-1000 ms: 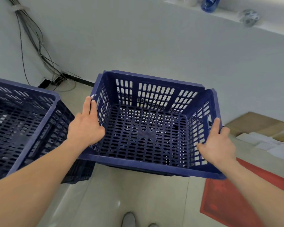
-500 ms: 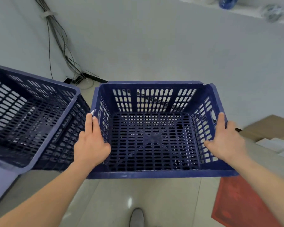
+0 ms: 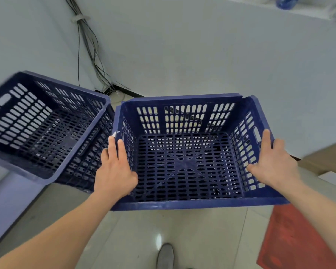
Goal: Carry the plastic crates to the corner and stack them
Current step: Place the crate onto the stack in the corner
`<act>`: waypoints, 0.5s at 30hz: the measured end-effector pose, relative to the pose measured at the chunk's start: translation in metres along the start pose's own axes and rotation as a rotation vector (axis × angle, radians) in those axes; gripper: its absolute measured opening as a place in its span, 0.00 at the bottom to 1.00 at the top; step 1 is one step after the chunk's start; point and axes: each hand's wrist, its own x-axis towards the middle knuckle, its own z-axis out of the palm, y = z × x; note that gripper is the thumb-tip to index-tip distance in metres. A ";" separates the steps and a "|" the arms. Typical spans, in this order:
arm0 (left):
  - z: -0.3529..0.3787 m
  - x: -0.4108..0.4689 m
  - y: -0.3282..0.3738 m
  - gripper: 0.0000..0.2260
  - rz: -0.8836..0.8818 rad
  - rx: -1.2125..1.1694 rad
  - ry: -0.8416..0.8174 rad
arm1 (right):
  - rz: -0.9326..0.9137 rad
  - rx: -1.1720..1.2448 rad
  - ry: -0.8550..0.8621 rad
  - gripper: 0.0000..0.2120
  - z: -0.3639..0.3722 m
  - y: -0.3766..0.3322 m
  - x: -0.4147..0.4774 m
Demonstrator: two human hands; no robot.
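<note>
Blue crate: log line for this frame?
phase: carry; blue crate: empty, off floor; left hand: holds left wall; right hand: holds right wall; other crate: left, unstacked

One blue crate [image 3: 182, 166] in the grip of left hand [image 3: 114, 171] and right hand [image 3: 273, 164], second crate [image 3: 47, 133] just beside

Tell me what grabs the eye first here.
An empty blue crate fills the centre, held off the floor by both hands: the left hand on its left wall, the right hand on its right wall. A second blue crate sits at left, near the corner where cables run down.
</note>
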 end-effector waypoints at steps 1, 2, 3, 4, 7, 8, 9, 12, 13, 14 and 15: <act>0.000 0.001 -0.001 0.44 0.003 0.005 0.002 | 0.000 -0.006 0.004 0.56 0.001 -0.001 -0.001; -0.001 0.002 -0.002 0.44 0.005 0.010 0.002 | 0.003 -0.009 0.003 0.57 0.001 -0.002 -0.002; -0.001 0.003 -0.003 0.44 0.007 0.015 0.003 | 0.009 -0.007 0.000 0.57 0.001 -0.003 -0.004; -0.002 0.004 -0.005 0.44 0.013 0.020 0.007 | 0.013 -0.003 0.001 0.57 0.002 -0.004 -0.005; -0.004 0.010 -0.012 0.43 0.030 0.044 0.007 | 0.019 0.015 0.008 0.57 0.005 -0.007 -0.014; -0.005 0.012 -0.014 0.43 0.035 0.054 0.005 | 0.027 0.024 0.008 0.57 0.006 -0.008 -0.017; -0.006 0.014 -0.017 0.43 0.044 0.066 0.006 | 0.036 0.030 0.006 0.57 0.008 -0.010 -0.022; -0.007 0.020 -0.029 0.43 0.077 0.100 0.017 | 0.077 0.041 0.002 0.57 0.014 -0.018 -0.036; -0.007 0.021 -0.032 0.43 0.088 0.111 0.018 | 0.095 0.049 0.002 0.57 0.016 -0.020 -0.042; -0.008 0.022 -0.036 0.43 0.100 0.119 0.021 | 0.108 0.056 0.001 0.57 0.018 -0.022 -0.047; -0.008 0.023 -0.039 0.43 0.112 0.125 0.024 | 0.119 0.060 -0.003 0.56 0.019 -0.025 -0.053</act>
